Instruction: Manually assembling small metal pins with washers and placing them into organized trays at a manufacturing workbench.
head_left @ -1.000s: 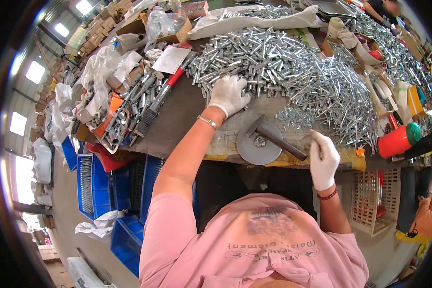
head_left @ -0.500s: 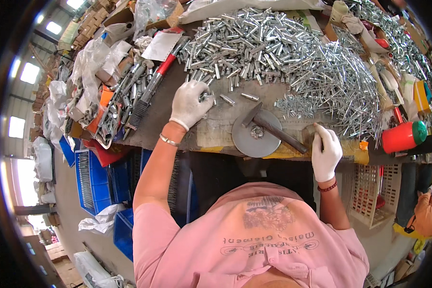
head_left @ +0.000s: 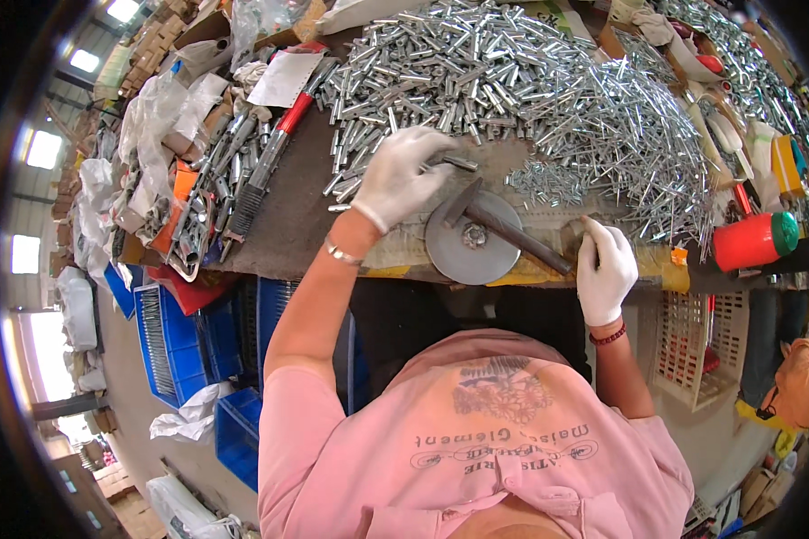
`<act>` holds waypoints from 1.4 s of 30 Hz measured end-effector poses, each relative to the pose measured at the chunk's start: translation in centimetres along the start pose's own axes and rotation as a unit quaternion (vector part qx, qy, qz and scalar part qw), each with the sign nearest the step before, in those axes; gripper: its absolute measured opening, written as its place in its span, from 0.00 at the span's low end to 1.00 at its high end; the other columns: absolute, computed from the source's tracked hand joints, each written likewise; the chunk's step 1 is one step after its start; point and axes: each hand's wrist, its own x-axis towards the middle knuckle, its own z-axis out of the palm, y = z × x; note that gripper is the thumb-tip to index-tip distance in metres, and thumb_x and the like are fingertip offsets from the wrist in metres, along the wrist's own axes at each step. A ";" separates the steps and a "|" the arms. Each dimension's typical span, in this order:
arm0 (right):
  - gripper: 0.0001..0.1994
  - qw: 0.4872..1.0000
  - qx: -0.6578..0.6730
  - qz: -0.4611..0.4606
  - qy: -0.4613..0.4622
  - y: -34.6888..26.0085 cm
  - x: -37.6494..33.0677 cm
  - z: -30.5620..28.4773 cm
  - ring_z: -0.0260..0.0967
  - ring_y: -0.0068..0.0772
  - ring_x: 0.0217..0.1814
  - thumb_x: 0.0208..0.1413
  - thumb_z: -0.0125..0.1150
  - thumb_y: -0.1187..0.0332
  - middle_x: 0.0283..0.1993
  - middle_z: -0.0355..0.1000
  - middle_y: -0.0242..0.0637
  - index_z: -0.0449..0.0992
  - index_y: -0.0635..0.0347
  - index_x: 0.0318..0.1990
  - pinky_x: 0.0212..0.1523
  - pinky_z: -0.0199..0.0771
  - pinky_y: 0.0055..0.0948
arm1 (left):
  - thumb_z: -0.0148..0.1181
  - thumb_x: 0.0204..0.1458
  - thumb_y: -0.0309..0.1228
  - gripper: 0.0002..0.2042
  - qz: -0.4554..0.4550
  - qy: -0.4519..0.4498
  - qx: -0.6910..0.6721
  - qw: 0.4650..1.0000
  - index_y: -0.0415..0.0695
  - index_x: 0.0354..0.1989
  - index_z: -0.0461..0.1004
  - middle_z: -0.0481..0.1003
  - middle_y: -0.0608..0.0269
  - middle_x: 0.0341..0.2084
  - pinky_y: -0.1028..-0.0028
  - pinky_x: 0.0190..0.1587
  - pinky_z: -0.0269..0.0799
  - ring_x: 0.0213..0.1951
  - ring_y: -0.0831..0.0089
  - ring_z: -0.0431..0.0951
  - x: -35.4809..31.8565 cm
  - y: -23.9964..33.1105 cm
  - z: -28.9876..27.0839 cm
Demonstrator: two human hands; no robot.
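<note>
Since earlier, left hand (head_left: 403,175) is carrying a short silver metal pin (head_left: 454,163), fingers clamped, toward the grey round steel disc (head_left: 473,239); right hand (head_left: 604,269) is gripping the dark hammer handle (head_left: 521,237). Next: seating the pin.

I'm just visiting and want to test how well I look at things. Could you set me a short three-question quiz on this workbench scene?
1. True or false: both hands wear white gloves.
2. What does the left hand hold in its fingers?
A. a small metal pin
B. a red screwdriver
C. a blue crate
3. Fill in: the hammer's head lies on a round grey metal ____.

Key
1. True: the left hand and the right hand are both gloved in white.
2. A: a small metal pin, picked beside the pile of silver pins.
3. Disc: the metal disc sits at the bench's near edge, and the right hand grips the hammer's handle end.
</note>
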 end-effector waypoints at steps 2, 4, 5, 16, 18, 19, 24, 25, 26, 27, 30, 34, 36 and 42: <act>0.13 1.000 0.001 -0.003 -0.002 -0.1 0.0 0.1 0.80 0.44 0.40 0.57 0.67 0.80 0.39 0.81 0.39 0.86 0.56 0.48 0.43 0.80 0.38 | 0.74 0.51 0.33 0.10 0.025 -0.044 0.005 0.999 0.45 0.40 0.84 0.82 0.55 0.40 0.57 0.53 0.77 0.47 0.51 0.81 1.3 0.9 1.0; 0.13 1.000 0.003 -0.007 -0.003 0.0 0.0 0.1 0.80 0.45 0.40 0.57 0.67 0.80 0.39 0.81 0.39 0.86 0.56 0.48 0.43 0.80 0.38 | 0.73 0.51 0.34 0.10 0.019 -0.059 0.020 0.998 0.46 0.39 0.83 0.81 0.56 0.38 0.56 0.52 0.77 0.46 0.51 0.81 1.3 -0.3 2.0; 0.13 1.000 0.011 -0.011 -0.010 -0.1 0.0 0.2 0.80 0.45 0.40 0.57 0.67 0.80 0.39 0.81 0.39 0.86 0.56 0.48 0.43 0.80 0.39 | 0.73 0.52 0.35 0.09 0.011 -0.075 0.036 0.996 0.46 0.37 0.83 0.81 0.57 0.36 0.55 0.52 0.77 0.45 0.52 0.81 1.0 -1.1 2.5; 0.12 1.000 0.004 -0.004 0.004 0.2 0.0 0.0 0.79 0.45 0.40 0.56 0.67 0.79 0.38 0.81 0.39 0.85 0.56 0.46 0.43 0.80 0.39 | 0.72 0.52 0.34 0.06 -0.039 -0.137 0.159 0.977 0.48 0.31 0.82 0.79 0.60 0.32 0.58 0.48 0.78 0.42 0.56 0.82 -4.3 -1.3 -3.2; 0.12 1.000 0.005 -0.003 -0.001 0.1 -0.1 0.1 0.79 0.45 0.40 0.55 0.67 0.79 0.37 0.80 0.38 0.85 0.55 0.46 0.42 0.79 0.39 | 0.73 0.51 0.34 0.06 -0.073 -0.173 0.177 0.966 0.49 0.31 0.83 0.81 0.61 0.34 0.59 0.49 0.78 0.43 0.56 0.82 -3.8 -0.8 -4.1; 0.12 1.000 0.003 -0.003 0.000 0.0 0.0 0.1 0.79 0.45 0.40 0.55 0.67 0.79 0.37 0.80 0.38 0.85 0.55 0.46 0.42 0.79 0.39 | 0.73 0.51 0.34 0.06 -0.071 -0.173 0.176 0.966 0.49 0.31 0.83 0.81 0.61 0.34 0.59 0.49 0.78 0.43 0.56 0.82 -3.3 -0.8 -3.7; 0.11 1.000 0.003 -0.004 -0.003 -0.2 0.0 -0.1 0.79 0.44 0.40 0.58 0.66 0.81 0.38 0.80 0.40 0.86 0.59 0.46 0.43 0.79 0.37 | 0.73 0.49 0.31 0.07 0.073 0.038 0.060 0.995 0.47 0.36 0.84 0.81 0.58 0.36 0.58 0.49 0.78 0.43 0.54 0.82 2.6 -0.2 1.6; 0.11 1.000 0.004 -0.010 0.001 -0.1 0.0 0.0 0.79 0.44 0.40 0.57 0.66 0.81 0.38 0.80 0.39 0.86 0.59 0.46 0.43 0.79 0.37 | 0.74 0.48 0.30 0.09 0.130 0.061 0.020 0.989 0.47 0.37 0.83 0.81 0.58 0.36 0.57 0.49 0.79 0.43 0.54 0.82 3.7 -0.5 3.0; 0.11 1.000 0.004 -0.011 0.003 -0.1 0.0 0.1 0.79 0.44 0.40 0.57 0.66 0.81 0.38 0.80 0.39 0.86 0.59 0.46 0.43 0.79 0.37 | 0.74 0.48 0.30 0.09 0.132 0.062 0.021 0.989 0.47 0.37 0.83 0.81 0.58 0.36 0.57 0.49 0.79 0.43 0.54 0.82 4.7 -0.9 4.4; 0.12 1.000 0.003 -0.018 0.005 0.1 -0.1 0.3 0.79 0.45 0.40 0.56 0.67 0.79 0.37 0.80 0.39 0.86 0.57 0.46 0.42 0.79 0.38 | 0.75 0.48 0.30 0.10 0.111 0.042 0.047 0.992 0.47 0.38 0.82 0.81 0.59 0.37 0.58 0.49 0.79 0.44 0.54 0.82 5.5 -1.4 5.9; 0.12 1.000 0.003 -0.021 0.007 0.2 -0.1 0.1 0.79 0.45 0.39 0.55 0.67 0.79 0.37 0.80 0.39 0.86 0.57 0.46 0.42 0.79 0.38 | 0.75 0.47 0.30 0.12 0.098 0.011 0.089 0.991 0.48 0.39 0.81 0.80 0.59 0.38 0.58 0.49 0.80 0.45 0.56 0.82 6.9 -0.9 7.4; 0.11 1.000 0.004 -0.015 0.002 0.1 0.0 -0.2 0.79 0.46 0.39 0.56 0.67 0.81 0.37 0.80 0.40 0.85 0.60 0.45 0.42 0.79 0.38 | 0.72 0.50 0.32 0.07 0.069 -0.055 0.174 0.981 0.50 0.36 0.81 0.80 0.61 0.35 0.59 0.47 0.82 0.44 0.58 0.83 7.1 -0.5 6.9; 0.11 1.000 0.011 -0.022 0.000 -0.2 0.1 -0.1 0.79 0.46 0.39 0.55 0.67 0.81 0.37 0.80 0.40 0.85 0.60 0.45 0.42 0.79 0.38 | 0.69 0.53 0.35 0.05 0.078 -0.077 0.241 0.964 0.50 0.33 0.82 0.80 0.61 0.32 0.57 0.43 0.83 0.40 0.56 0.84 6.0 -2.5 6.5; 0.12 1.000 0.008 -0.020 0.004 0.4 -0.1 0.0 0.78 0.45 0.39 0.54 0.68 0.77 0.37 0.79 0.38 0.86 0.55 0.46 0.41 0.78 0.40 | 0.70 0.55 0.41 0.09 0.005 -0.120 0.253 0.960 0.49 0.33 0.83 0.83 0.57 0.32 0.55 0.43 0.83 0.38 0.54 0.86 0.9 -1.7 0.4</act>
